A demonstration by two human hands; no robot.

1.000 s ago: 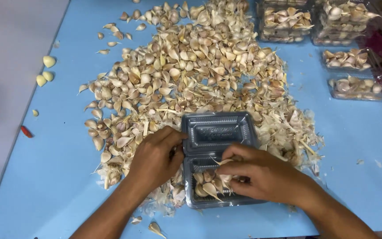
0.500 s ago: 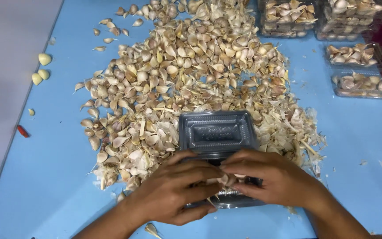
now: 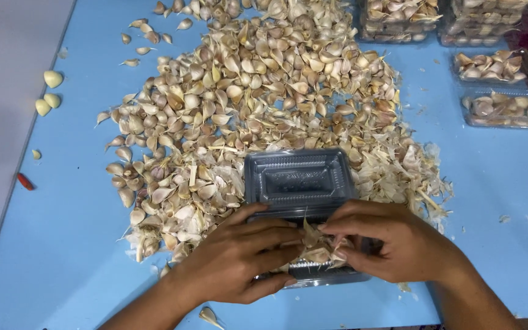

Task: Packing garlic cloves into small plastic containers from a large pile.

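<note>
A clear plastic clamshell box (image 3: 298, 181) lies open on the blue table (image 3: 80, 244), its empty lid toward the pile. Its near half holds garlic cloves (image 3: 316, 249). My left hand (image 3: 239, 260) covers the left of that near half, fingers pressed on the cloves. My right hand (image 3: 392, 244) covers the right side, fingertips pinching cloves at the middle. Both hands meet over the filled half. A large heap of unpeeled garlic cloves (image 3: 252, 104) spreads behind and to the left of the box.
Several filled clear boxes (image 3: 496, 85) stand at the back right. Three peeled cloves (image 3: 49, 95) and a small red piece (image 3: 25, 181) lie near the table's left edge. Loose papery skins (image 3: 423, 183) lie right of the box.
My left hand moved from the box's left side onto the filled half. Both hands now press together over the cloves. The view has shifted slightly.
</note>
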